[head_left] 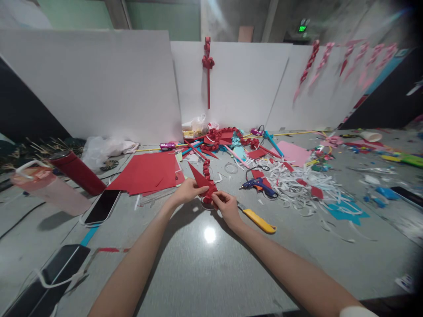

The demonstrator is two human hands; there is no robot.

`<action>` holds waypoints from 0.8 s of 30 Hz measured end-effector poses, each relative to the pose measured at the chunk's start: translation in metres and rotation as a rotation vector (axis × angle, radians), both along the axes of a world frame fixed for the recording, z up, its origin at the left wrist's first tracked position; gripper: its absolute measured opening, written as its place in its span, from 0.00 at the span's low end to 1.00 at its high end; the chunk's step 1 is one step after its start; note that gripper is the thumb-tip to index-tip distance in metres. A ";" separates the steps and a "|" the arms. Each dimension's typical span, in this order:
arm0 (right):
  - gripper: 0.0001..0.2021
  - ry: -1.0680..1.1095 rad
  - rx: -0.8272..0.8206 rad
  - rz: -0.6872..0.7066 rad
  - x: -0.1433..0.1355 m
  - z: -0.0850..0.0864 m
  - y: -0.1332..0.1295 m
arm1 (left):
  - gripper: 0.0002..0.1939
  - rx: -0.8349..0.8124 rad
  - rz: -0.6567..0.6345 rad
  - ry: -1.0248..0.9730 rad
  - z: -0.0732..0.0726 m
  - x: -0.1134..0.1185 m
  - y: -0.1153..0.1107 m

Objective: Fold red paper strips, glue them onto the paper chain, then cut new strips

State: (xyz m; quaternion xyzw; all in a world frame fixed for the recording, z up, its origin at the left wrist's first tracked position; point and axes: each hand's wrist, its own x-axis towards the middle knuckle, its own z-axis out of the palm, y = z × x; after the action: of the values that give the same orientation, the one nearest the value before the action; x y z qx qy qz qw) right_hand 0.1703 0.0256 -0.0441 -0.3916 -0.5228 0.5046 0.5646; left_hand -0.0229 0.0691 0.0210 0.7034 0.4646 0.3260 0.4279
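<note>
In the middle of the table a red paper decoration (205, 176), with a curled chain at its top and a pointed piece jutting up to the left, is between my two hands. My left hand (188, 192) pinches its left side, thumb across the red paper. From the right, the fingertips of my right hand (226, 206) are closed on its lower edge. A yellow utility knife (259, 220) lies just right of my right hand. Behind it rests a blue glue gun (259, 186). Part of the decoration is hidden by my fingers.
Red paper sheets (148, 174) are stacked to the left, near a phone (103, 206), a red flask (78, 171) and a pink bottle (51, 188). White paper strips (302, 187) pile up on the right. A white partition (244, 83) stands behind, with a finished red paper ornament (208, 64) hanging on it.
</note>
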 end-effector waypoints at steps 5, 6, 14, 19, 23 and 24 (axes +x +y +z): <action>0.17 -0.004 0.000 -0.009 0.000 0.000 0.000 | 0.18 0.002 -0.049 0.027 0.004 -0.003 0.000; 0.17 -0.004 -0.001 -0.008 -0.001 0.000 0.000 | 0.18 0.004 -0.056 0.028 0.004 -0.002 -0.001; 0.17 0.026 -0.017 0.003 -0.001 -0.001 0.000 | 0.14 0.023 0.007 -0.040 0.005 0.001 -0.003; 0.18 0.073 -0.014 -0.009 -0.003 0.003 -0.003 | 0.15 0.041 0.017 -0.065 0.012 -0.002 -0.005; 0.17 0.054 0.012 0.017 -0.005 0.005 -0.008 | 0.14 0.058 0.008 -0.048 0.020 -0.006 -0.008; 0.17 0.048 0.018 0.026 -0.005 0.004 -0.008 | 0.14 0.054 0.005 -0.047 0.022 -0.007 -0.009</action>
State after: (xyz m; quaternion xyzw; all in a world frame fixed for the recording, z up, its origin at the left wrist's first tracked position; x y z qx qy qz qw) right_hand 0.1656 0.0175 -0.0400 -0.3674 -0.5188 0.5164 0.5738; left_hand -0.0302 0.0602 0.0434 0.7058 0.4470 0.3559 0.4189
